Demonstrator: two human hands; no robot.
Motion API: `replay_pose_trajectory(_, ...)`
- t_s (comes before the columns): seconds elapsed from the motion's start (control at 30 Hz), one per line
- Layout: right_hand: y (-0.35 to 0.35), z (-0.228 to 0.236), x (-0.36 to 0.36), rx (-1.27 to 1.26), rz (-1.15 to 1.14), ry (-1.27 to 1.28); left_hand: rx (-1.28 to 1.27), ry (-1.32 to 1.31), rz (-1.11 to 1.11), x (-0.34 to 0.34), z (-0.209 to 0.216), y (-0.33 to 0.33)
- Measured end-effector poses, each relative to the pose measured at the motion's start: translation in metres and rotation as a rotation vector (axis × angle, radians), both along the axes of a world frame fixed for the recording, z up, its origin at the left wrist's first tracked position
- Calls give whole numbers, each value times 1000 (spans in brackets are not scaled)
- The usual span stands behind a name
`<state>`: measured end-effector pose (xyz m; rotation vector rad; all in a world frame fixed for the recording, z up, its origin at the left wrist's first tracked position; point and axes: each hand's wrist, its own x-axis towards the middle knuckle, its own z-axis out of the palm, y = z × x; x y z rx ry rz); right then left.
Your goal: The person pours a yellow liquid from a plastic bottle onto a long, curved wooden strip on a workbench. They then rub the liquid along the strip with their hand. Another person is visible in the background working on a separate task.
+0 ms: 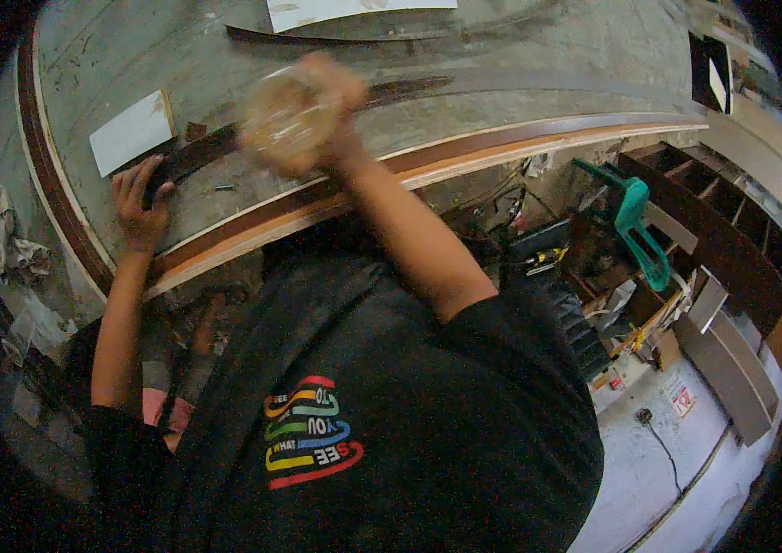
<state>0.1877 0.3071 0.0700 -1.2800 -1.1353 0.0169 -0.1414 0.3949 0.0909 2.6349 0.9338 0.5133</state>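
The dark wood strip (190, 158) is lying on the grey surface (502, 55) at about ten o'clock, just below a white offcut (131, 132). The left hand (140, 205) is pressing it down, fingers spread flat over its near end. The right hand (303, 111) is blurring above it, fingers wrapped around a pale rounded pad (276, 124), likely sanding. Next, the pad seems to need steady contact along the strip.

1 small white label with a red mark (681, 399) sits on the pale surface at lower right. Nearby lies 1 small red tag (614, 382).
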Motion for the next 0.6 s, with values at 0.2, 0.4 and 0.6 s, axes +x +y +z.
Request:
replay_pose_trajectory(0.2,-98,2,183,-242,-407,-212,-9,22,1,-2,5,-1)
replay_pose_trajectory(0.4,-87,-21,139,-241,-113,192,14,43,-11,-2,5,0)
replay_pose_trajectory(0.6,-10,29,9,53,3,-125,-11,-16,-7,-2,1,-1)
